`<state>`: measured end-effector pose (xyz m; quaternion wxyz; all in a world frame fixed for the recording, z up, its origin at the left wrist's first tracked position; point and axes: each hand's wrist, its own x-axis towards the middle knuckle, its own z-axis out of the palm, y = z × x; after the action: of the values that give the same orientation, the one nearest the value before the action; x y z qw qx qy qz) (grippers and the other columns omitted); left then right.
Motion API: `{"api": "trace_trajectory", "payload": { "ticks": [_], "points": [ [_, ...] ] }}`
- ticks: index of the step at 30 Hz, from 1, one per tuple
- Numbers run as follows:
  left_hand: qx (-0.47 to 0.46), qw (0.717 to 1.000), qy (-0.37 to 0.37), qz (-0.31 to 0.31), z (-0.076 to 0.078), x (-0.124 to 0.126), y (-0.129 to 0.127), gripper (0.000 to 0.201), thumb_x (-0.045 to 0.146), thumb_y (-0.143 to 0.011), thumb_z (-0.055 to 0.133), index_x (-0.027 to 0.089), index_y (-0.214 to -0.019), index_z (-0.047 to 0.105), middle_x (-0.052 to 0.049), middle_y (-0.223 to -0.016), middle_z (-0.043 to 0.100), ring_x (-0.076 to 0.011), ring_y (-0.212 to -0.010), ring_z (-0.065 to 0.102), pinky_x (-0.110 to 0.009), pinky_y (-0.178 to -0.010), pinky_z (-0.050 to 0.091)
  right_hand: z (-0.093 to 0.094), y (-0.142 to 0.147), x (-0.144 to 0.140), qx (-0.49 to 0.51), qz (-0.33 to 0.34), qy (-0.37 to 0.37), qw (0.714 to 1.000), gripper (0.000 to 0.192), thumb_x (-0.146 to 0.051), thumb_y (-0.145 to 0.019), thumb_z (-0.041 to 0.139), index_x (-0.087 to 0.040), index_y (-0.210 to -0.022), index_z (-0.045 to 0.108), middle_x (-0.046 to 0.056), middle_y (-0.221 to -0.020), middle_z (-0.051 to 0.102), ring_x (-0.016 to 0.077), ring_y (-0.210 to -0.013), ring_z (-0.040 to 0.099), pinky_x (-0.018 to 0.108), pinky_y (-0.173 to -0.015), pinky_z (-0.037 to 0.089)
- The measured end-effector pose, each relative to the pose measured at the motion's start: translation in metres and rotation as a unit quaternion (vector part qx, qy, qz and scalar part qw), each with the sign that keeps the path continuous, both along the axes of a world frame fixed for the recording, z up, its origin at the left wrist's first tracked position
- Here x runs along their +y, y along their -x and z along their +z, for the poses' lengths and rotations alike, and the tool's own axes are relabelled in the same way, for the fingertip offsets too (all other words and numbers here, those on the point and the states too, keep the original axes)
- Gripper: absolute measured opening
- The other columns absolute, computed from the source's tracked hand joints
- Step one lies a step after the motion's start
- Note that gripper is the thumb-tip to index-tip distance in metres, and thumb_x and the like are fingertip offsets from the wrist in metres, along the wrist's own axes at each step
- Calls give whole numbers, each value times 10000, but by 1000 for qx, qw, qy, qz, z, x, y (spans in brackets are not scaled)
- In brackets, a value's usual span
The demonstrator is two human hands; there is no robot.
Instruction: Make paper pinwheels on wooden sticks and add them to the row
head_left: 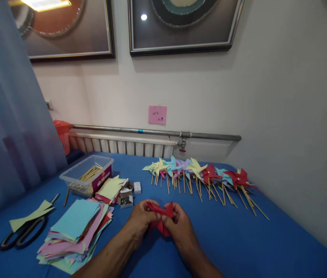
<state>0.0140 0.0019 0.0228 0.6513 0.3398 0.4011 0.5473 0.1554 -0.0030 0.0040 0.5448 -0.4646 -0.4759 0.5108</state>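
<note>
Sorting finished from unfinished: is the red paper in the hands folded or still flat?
Folded. The red paper shows bent-in points and creases, pinched between the left hand and right hand.

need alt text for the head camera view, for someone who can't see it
Two hands, left hand and right hand, fold a red paper piece over a blue table. A stack of coloured paper and scissors lie left; finished pinwheels line the back.

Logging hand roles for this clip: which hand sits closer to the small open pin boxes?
Left. The left hand lies nearer the small boxes; the right hand is farther. Both hold the red paper.
</note>
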Motion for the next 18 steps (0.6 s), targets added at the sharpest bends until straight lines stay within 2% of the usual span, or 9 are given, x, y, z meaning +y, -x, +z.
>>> {"api": "trace_trajectory", "payload": {
  "ticks": [4,10,15,18],
  "points": [
    [11,1000,1,29,0,2,-1,384,120,-417,810,149,-772,666,14,-615,696,-111,-516,579,-231,-542,443,0,-1,0,1,9,0,1000,367,-398,-651,815,-211,-915,642,-35,-700,662,165,-616,594,264,-580,478],
    [5,999,-2,44,1,2,0,383,136,-434,816,150,-785,663,24,-603,688,-103,-497,569,-227,-536,442,-4,-4,-3,61,36,-2,997,544,-706,-795,767,-194,-943,659,-19,-696,675,147,-601,583,261,-607,465],
    [2,999,-10,45,-2,3,0,374,143,-441,821,147,-785,674,5,-637,712,-113,-526,597,-231,-552,456,-15,-2,4,107,77,0,991,636,-661,-635,940,-191,-987,697,51,-860,774,208,-776,702,313,-758,536],
    [3,999,-12,51,-2,3,0,369,144,-439,813,146,-781,675,4,-644,715,-120,-538,605,-235,-553,466,-21,-3,11,102,100,-3,990,666,-629,-556,989,-195,-979,714,67,-896,790,234,-825,724,331,-785,547]
  ]
}}
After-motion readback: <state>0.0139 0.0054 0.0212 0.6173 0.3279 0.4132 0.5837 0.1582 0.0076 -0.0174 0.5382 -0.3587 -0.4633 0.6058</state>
